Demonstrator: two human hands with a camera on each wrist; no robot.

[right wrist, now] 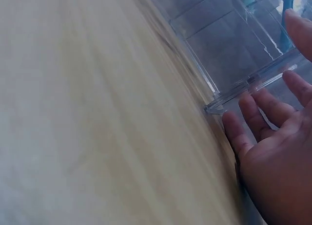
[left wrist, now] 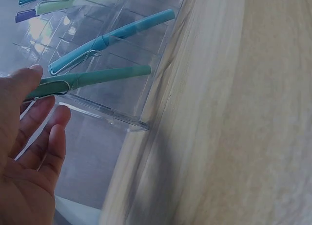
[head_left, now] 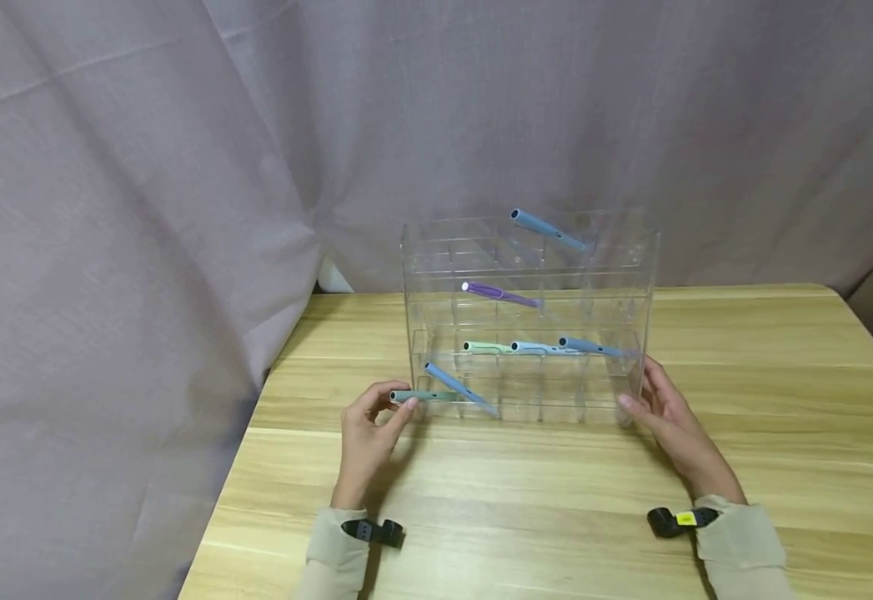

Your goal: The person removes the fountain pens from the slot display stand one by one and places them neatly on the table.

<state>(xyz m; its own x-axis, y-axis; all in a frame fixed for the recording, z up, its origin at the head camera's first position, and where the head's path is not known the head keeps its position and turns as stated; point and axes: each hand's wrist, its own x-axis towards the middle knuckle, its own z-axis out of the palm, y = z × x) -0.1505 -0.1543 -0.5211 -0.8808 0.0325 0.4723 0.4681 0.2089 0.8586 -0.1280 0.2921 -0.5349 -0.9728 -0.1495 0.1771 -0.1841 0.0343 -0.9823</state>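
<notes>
A clear pen rack (head_left: 520, 411) with several tiers stands upright on the table. My left hand (head_left: 371, 425) is at its lower left corner, thumb and index finger pinching the cap end of a dark green pen (left wrist: 109, 76) that lies in the bottom tier. Just beside it, a blue pen (left wrist: 139, 28) slants across the same tier. At the lower right corner my right hand (head_left: 672, 421) holds the rack's side panel (right wrist: 265, 75), thumb toward the inside and fingers along the outside.
Higher in the rack lie a light green pen (head_left: 486, 347), a pale blue pen (head_left: 544, 348), a grey-blue pen (head_left: 589, 347), a purple pen (head_left: 499, 294) and, on top, another blue pen (head_left: 549, 229). A grey curtain (head_left: 481, 125) hangs behind the wooden table (head_left: 526, 500).
</notes>
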